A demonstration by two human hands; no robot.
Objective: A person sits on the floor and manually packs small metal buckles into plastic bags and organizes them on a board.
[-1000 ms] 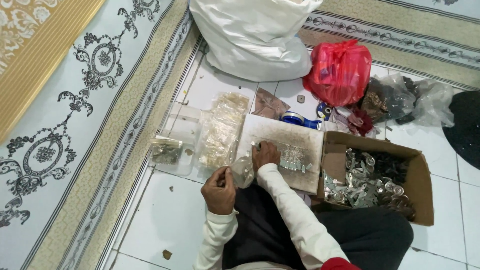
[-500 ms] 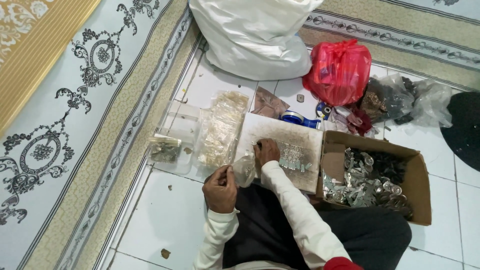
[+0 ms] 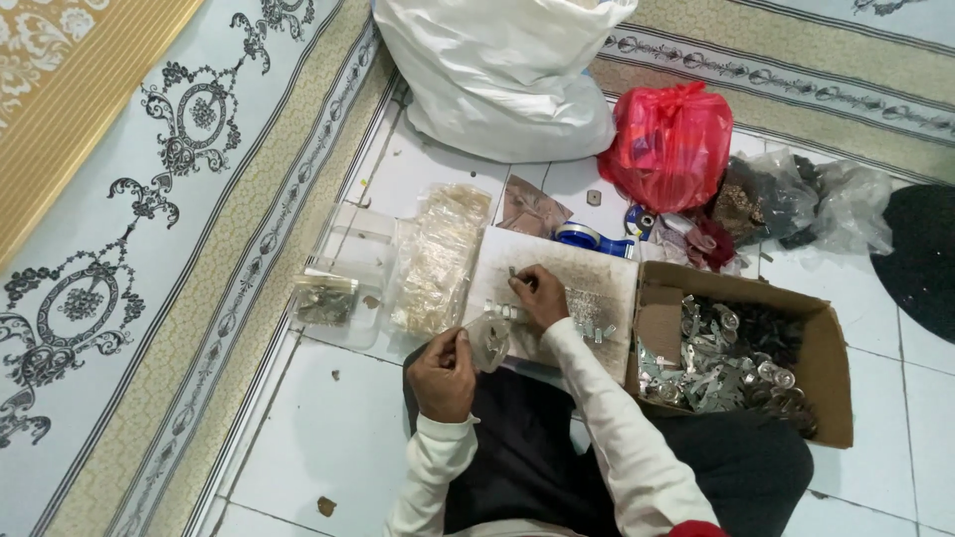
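A patterned carpet [image 3: 129, 229] in pale blue, gold and black covers the frame from nine o'clock up to twelve, bordering a white tiled floor [image 3: 328, 438] where the person sits. At twelve o'clock a big white sack [image 3: 497, 70] slumps on the tiles, with a knotted red plastic bag [image 3: 671, 144] at one o'clock and crumpled clear and dark bags [image 3: 806, 204] past it toward two. At three o'clock an open cardboard box [image 3: 831, 368] holds a heap of small shiny metal pieces [image 3: 721, 358]. Left of the box, at the centre, lies a worn white board [image 3: 587, 283] with a few metal pieces scattered on it. At ten o'clock from the board a clear packet of pale small parts [image 3: 438, 259] lies beside a clear plastic tray [image 3: 343, 273]. A blue tape roll [image 3: 582, 237] sits at twelve o'clock from the board.

The right hand [image 3: 540, 296] rests on the board, its grip closed in a pinch around small metal pieces [image 3: 507, 310]. The left hand [image 3: 443, 373], at seven o'clock from the right, has its grip closed on the edge of a small clear plastic bag [image 3: 489, 343], held just above the board's near edge, between the two hands.
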